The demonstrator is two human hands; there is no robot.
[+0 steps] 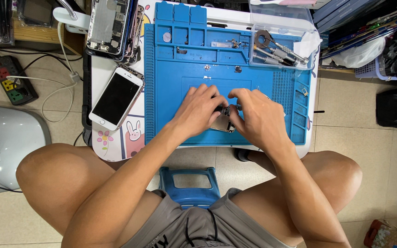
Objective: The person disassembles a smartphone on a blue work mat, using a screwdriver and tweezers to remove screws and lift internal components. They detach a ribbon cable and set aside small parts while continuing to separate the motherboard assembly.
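Both my hands meet over the middle of a blue repair mat (171, 78). My left hand (197, 110) and my right hand (257, 117) pinch a small metal phone part (224, 123) between their fingertips; most of it is hidden under my fingers. A small dark piece (224, 110) shows between my thumbs. A white phone (117, 96) with a dark, cracked screen lies face up to the left of the mat.
Opened phone housings (111, 27) are stacked at the back left. A clear tray (281, 48) holds screwdrivers and metal tools at the back right. Small screws lie on the mat. A power strip (12, 79) and cables sit on the tiled floor, left. A blue stool (190, 181) is under me.
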